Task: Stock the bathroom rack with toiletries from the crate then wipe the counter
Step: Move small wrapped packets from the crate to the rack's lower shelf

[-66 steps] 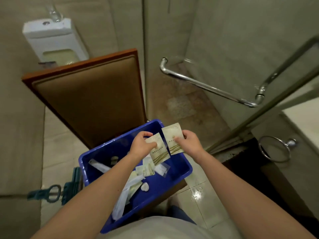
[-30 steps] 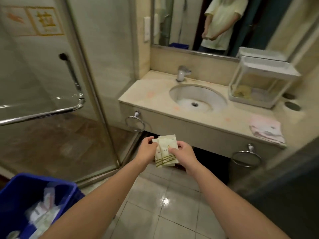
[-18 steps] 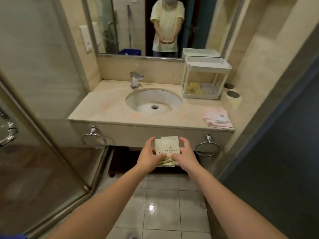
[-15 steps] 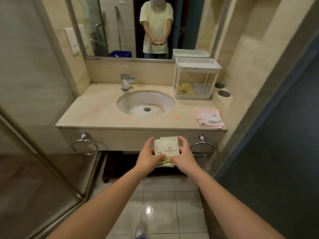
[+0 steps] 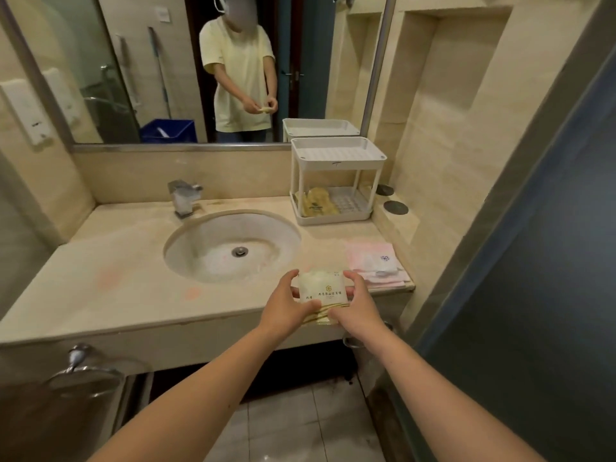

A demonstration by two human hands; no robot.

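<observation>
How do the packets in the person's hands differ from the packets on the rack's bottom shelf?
The held packets are pinched between the left hand and right hand over the counter's front edge; the rack packets lie untouched on the rack's bottom shelf. The held packets look whitish; the rack packets look yellower. Both are flat and printed.

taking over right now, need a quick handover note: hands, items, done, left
Left hand and right hand: both pinch a small stack of sachets over the counter's front edge.
Rack: back right of the counter, with yellowish packets already on its lower tier.
Pink cloth: folded, right of the sink.
Crate: visible only in the mirror.
Left: shelve the held sachets, fetch more, wipe the counter.
</observation>
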